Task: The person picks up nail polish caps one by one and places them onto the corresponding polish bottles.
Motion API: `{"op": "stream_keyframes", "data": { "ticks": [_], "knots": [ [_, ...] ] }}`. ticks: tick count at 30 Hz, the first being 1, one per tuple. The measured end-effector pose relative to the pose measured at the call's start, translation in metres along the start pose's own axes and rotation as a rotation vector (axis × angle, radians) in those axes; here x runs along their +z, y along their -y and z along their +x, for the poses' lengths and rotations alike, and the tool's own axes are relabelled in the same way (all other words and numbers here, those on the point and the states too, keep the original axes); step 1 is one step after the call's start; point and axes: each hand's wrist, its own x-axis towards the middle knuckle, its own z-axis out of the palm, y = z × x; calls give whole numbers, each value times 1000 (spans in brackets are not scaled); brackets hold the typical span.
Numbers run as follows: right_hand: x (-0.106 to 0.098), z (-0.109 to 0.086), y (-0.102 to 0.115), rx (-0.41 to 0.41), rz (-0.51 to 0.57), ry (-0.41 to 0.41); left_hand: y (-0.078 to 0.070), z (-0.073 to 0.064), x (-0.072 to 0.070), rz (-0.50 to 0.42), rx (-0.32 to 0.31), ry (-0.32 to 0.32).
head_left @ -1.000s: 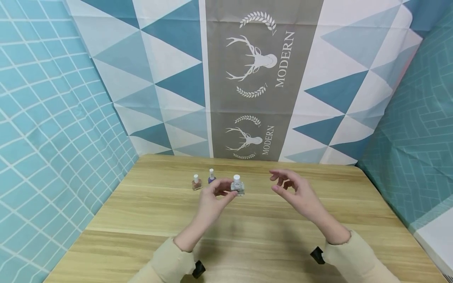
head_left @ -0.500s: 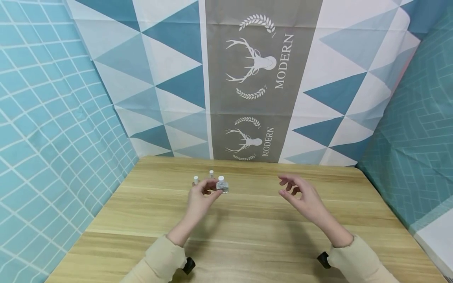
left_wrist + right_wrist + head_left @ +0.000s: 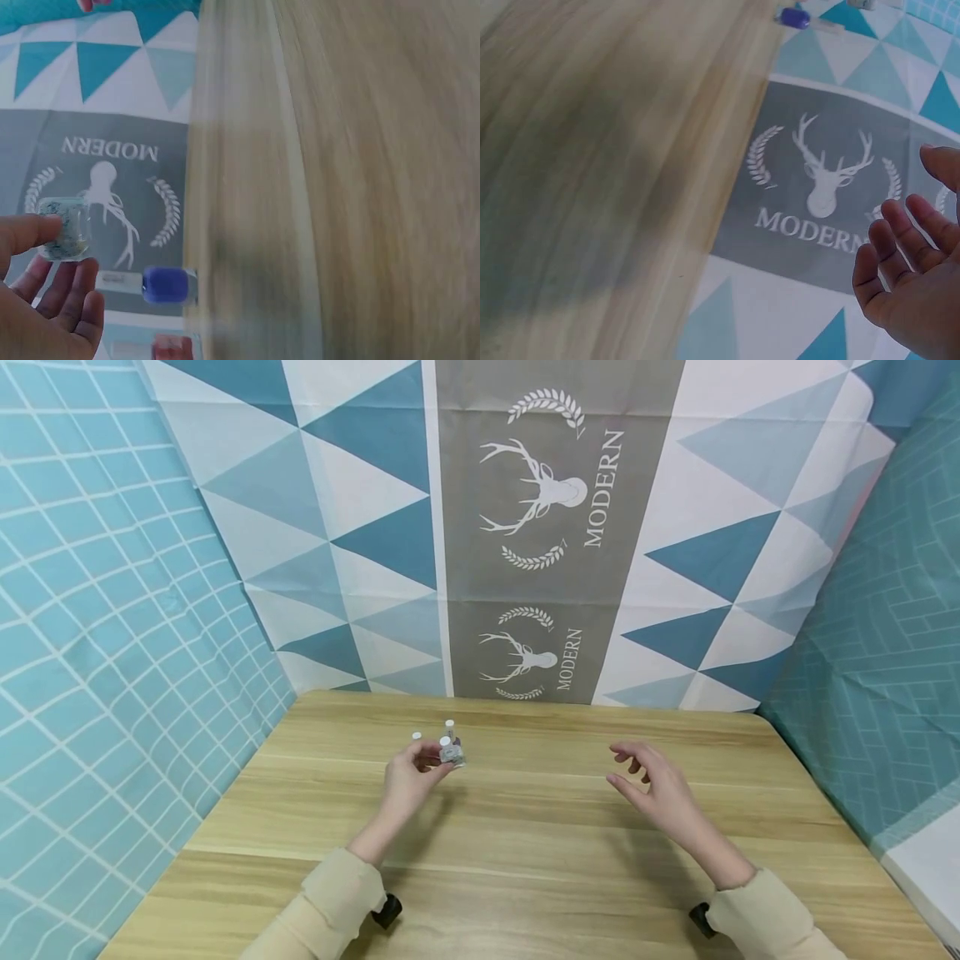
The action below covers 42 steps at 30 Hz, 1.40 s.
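My left hand [image 3: 407, 778] pinches a small clear nail polish bottle [image 3: 71, 229] between thumb and fingers, raised over the table's left part. Speckled bits show through its glass, and its white cap [image 3: 445, 741] points up in the head view. Just behind it stands a purple nail polish bottle [image 3: 166, 285] with a pale cap, mostly covered in the head view. A reddish-brown nail polish bottle [image 3: 173, 346] is beside that one; only its white cap [image 3: 417, 736] shows past the hand. Over the right part, my right hand [image 3: 660, 785] hovers with loosely bent fingers, holding nothing.
Both hands are above a wooden table [image 3: 525, 877]. A patterned cloth [image 3: 525, 527] with deer heads hangs behind its far edge. Blue checked cloth [image 3: 112, 610] borders the left, and teal cloth [image 3: 885, 635] the right.
My left hand has carried the clear nail polish bottle leftward, in front of the other two bottles. My right hand has drifted right and slightly nearer, still holding nothing.
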Motion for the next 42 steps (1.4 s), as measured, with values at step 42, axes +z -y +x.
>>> {"op": "stream_keyframes", "data": {
  "ticks": [42],
  "knots": [
    [9, -20, -17, 118, 21, 275, 40, 27, 5, 221, -137, 127]
  ]
}}
